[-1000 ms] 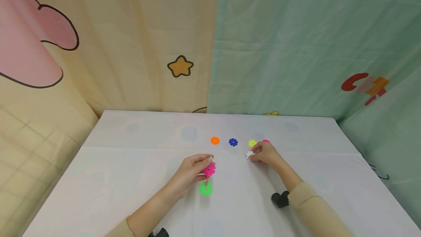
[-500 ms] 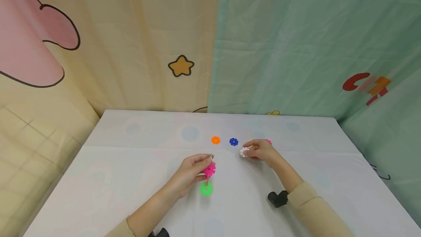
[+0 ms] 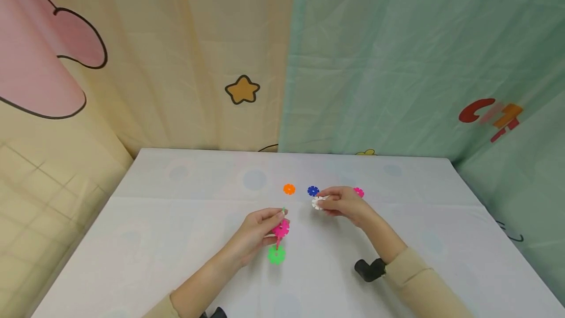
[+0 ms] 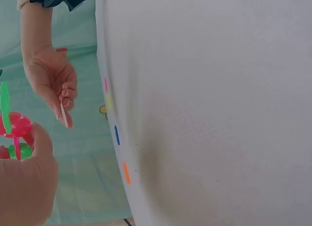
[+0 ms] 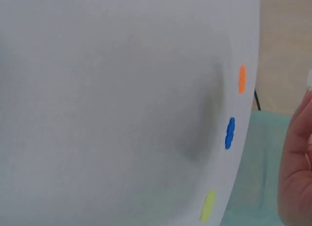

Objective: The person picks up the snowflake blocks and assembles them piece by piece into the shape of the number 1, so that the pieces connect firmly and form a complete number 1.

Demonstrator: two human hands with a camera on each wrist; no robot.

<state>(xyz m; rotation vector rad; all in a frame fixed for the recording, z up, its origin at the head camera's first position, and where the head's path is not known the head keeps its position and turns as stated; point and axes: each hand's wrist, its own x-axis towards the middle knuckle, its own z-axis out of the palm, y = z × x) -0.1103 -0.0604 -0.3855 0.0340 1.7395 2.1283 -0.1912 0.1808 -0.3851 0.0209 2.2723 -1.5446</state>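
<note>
In the head view my left hand (image 3: 256, 232) grips a small linked chain of notched plastic discs above the table. A pink disc (image 3: 281, 228) shows at its fingertips, and a green disc (image 3: 276, 255) hangs below. Another green disc (image 4: 5, 108) stands edge-on at the top of the chain in the left wrist view. My right hand (image 3: 346, 205) pinches a white notched disc (image 3: 317, 203) between thumb and fingers, held apart from the chain. Only part of the right hand (image 5: 297, 172) enters the right wrist view.
Along the back of the white table (image 3: 185, 220) lie an orange disc (image 3: 289, 189), a blue disc (image 3: 313, 191) and a pink disc (image 3: 359, 192). A yellow disc (image 5: 207, 205) lies beside the blue one, covered by my right hand in the head view. Printed curtains (image 3: 375, 63) hang behind.
My right hand has moved left with the white disc, towards the left hand, passing in front of the yellow disc. The left hand and its chain have stayed nearly still.
</note>
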